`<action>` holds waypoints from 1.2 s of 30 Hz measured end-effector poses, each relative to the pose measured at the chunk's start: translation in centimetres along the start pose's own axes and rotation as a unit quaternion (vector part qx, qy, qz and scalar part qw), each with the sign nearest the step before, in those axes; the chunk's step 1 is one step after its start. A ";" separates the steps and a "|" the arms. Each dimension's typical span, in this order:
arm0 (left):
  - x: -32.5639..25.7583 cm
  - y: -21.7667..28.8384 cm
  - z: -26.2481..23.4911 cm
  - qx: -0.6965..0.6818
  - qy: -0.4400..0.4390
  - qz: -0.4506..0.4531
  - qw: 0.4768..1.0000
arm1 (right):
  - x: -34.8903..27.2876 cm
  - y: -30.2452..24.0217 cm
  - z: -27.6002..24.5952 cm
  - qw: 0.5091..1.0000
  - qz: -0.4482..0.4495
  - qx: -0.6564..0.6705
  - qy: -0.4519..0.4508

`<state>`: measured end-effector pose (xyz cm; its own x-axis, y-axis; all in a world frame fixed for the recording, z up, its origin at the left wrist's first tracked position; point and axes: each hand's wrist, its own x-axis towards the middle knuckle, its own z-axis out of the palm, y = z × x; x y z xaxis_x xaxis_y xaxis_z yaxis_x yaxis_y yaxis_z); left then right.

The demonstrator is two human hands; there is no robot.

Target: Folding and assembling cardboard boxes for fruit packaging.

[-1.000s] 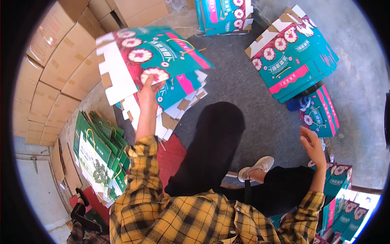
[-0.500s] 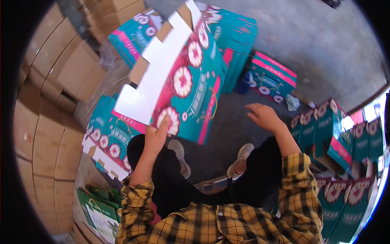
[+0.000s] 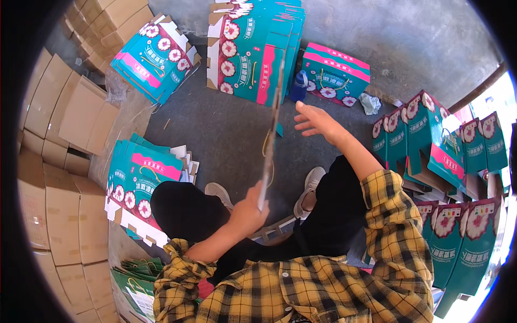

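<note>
My left hand (image 3: 249, 212) is closed on the near end of a flattened gift box (image 3: 273, 118), which stands upright and shows almost only its thin edge. A thin cord handle sticks out from its sides. To the right of the cardboard my right hand (image 3: 318, 123) hovers with fingers stretched, touching nothing. Beyond the hands rises a tall stack of flattened teal and pink gift boxes (image 3: 237, 54). Another stack of flattened boxes (image 3: 142, 175) lies beside my left knee, its white flaps showing.
A third flat stack (image 3: 153, 59) lies at the far left. Near the wall are a folded-up gift box (image 3: 339, 70), a blue bottle (image 3: 299, 86) and crumpled white paper (image 3: 370, 103). Standing gift boxes (image 3: 431, 140) line the right, brown cartons (image 3: 62, 210) the left. Green bags (image 3: 132, 280) sit lower left.
The flattened box has turned from showing its broad printed face to edge-on, swinging right and nearer to me. My left hand moved right with it; my right hand rose slightly farther away and left.
</note>
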<state>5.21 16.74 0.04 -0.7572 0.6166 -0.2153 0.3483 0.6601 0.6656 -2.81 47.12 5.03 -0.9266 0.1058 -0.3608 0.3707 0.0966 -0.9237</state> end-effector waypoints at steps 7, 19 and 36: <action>-0.3 -0.3 2.8 0.121 0.034 0.183 0.975 | 1.6 1.6 -0.2 0.998 0.020 -0.041 -0.038; 0.9 0.8 -1.5 -0.040 0.003 0.216 0.976 | 0.2 2.1 -1.2 0.995 0.062 0.050 -0.061; 1.8 -6.6 -13.8 -0.356 0.535 0.020 0.766 | -0.6 -11.6 4.0 0.779 -0.343 -0.526 0.008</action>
<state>-6.12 7.58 5.14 -0.9060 -0.3254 0.2708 0.2821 0.0128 0.9593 -6.86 41.96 15.46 -0.9316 -0.3159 0.1799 -0.3563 0.8915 -0.2796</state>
